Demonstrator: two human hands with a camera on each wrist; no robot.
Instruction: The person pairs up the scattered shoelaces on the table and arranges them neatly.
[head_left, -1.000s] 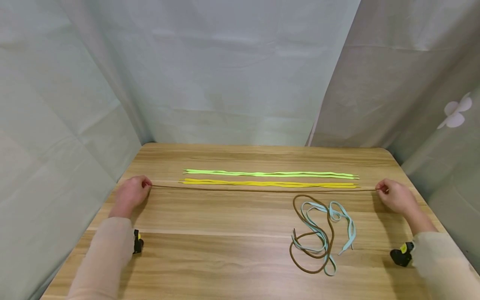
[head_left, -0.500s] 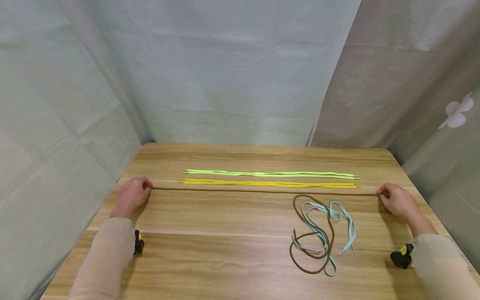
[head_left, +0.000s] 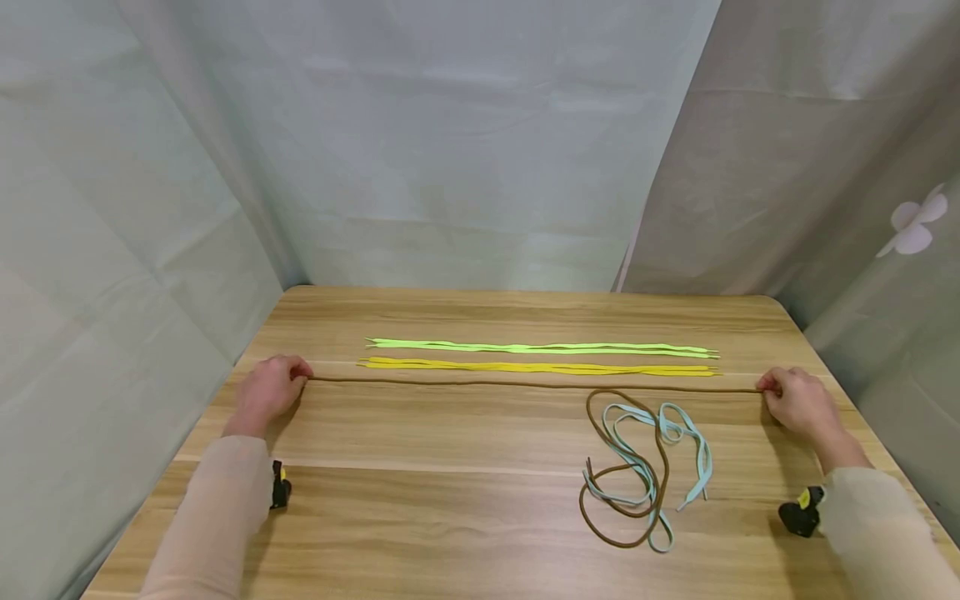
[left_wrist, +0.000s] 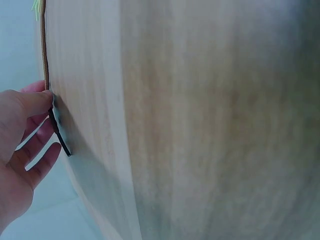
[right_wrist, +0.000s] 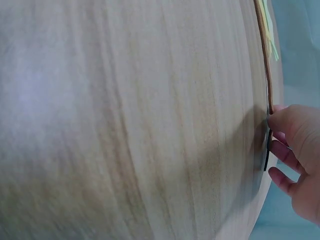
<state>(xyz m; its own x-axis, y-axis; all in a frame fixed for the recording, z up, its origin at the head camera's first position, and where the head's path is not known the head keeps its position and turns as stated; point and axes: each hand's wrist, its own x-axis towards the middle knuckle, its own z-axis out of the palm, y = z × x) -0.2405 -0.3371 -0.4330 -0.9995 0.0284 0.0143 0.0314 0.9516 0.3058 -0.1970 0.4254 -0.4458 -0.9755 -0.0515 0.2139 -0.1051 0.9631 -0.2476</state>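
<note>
A brown shoelace (head_left: pixel 480 383) runs nearly straight across the table, just in front of the yellow laces. Its left end is pinched between thumb and fingers of my left hand (head_left: pixel 270 390), and the dark tip (left_wrist: pixel 61 136) sticks out past the fingers in the left wrist view. At the other end my right hand (head_left: pixel 802 404) pinches the lace the same way, with a dark tip (right_wrist: pixel 267 157) showing below the thumb in the right wrist view. Yellow laces (head_left: pixel 540 367) and neon green laces (head_left: pixel 540 347) lie stretched out side by side behind it.
Another brown lace (head_left: pixel 663 467) lies loosely looped on the front right of the wooden table (head_left: pixel 420 525), tangled over light blue laces (head_left: pixel 705 467). Pale curtains (head_left: pixel 465 167) hang behind the table and at both sides.
Both hands have come slightly toward the front with the brown shoelace and shifted a little to the right. The lace now lies farther from the yellow laces. The other laces have not moved.
</note>
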